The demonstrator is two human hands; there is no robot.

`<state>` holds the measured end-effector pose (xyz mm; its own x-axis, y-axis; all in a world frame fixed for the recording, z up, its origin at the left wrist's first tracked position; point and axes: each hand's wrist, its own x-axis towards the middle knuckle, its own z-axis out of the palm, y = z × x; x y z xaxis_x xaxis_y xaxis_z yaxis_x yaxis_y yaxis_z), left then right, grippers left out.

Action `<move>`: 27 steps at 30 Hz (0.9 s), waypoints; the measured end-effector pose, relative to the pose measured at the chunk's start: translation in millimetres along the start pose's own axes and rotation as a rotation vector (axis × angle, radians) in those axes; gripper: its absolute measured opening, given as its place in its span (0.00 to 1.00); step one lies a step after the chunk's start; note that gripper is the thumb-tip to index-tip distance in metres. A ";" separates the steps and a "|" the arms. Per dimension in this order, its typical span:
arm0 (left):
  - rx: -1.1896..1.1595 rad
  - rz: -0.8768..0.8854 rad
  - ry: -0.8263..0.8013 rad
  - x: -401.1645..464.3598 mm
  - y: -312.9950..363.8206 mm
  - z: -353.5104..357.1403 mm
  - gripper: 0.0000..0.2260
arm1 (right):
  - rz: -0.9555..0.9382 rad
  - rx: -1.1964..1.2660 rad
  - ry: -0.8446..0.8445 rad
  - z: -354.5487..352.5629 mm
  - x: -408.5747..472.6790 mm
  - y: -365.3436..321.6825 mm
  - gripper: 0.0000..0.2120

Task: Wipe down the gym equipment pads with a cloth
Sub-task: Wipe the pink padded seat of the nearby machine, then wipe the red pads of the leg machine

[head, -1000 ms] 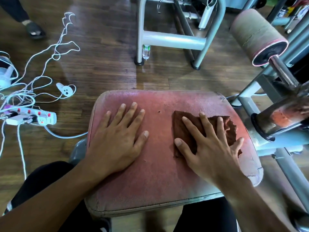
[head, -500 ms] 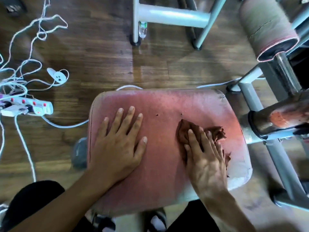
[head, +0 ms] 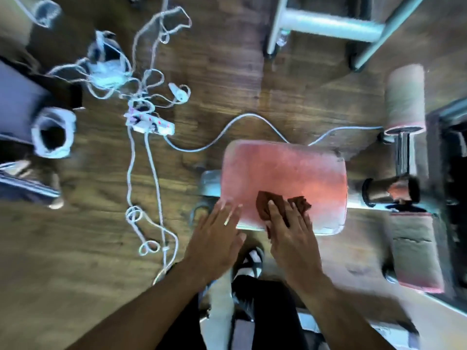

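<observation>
A worn red seat pad (head: 290, 170) lies below me, seen from higher up than before and blurred. A crumpled brown cloth (head: 265, 202) sits near the pad's near edge. My right hand (head: 293, 238) presses down on the cloth with its fingers laid over it. My left hand (head: 217, 238) has straight fingers, its tips at the pad's near left corner and its palm off the pad over the floor.
A white power strip (head: 154, 125) with tangled white cables (head: 151, 185) lies on the wooden floor to the left. A roller pad (head: 405, 99) and chrome bar (head: 389, 190) stand right of the seat. A grey machine frame (head: 328, 26) is behind. My sandalled foot (head: 250, 261) is below the pad.
The view has risen and pulled back. My right hand dragged the cloth toward the near edge. My left hand slid off the pad's middle to its near left corner.
</observation>
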<state>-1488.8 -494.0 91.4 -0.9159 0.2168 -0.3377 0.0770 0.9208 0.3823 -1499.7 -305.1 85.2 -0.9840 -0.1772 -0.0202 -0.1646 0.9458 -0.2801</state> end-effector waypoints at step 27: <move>-0.088 -0.093 0.404 0.2 -189.2 -325.4 0.24 | -0.214 0.163 0.124 -130.8 202.6 -286.4 0.24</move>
<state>-1631.7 -773.7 298.9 -0.9995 -0.0262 -0.0167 -0.0309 0.8953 0.4445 -1660.9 -576.3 286.8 -0.9304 -0.3242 0.1709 -0.3664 0.8322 -0.4162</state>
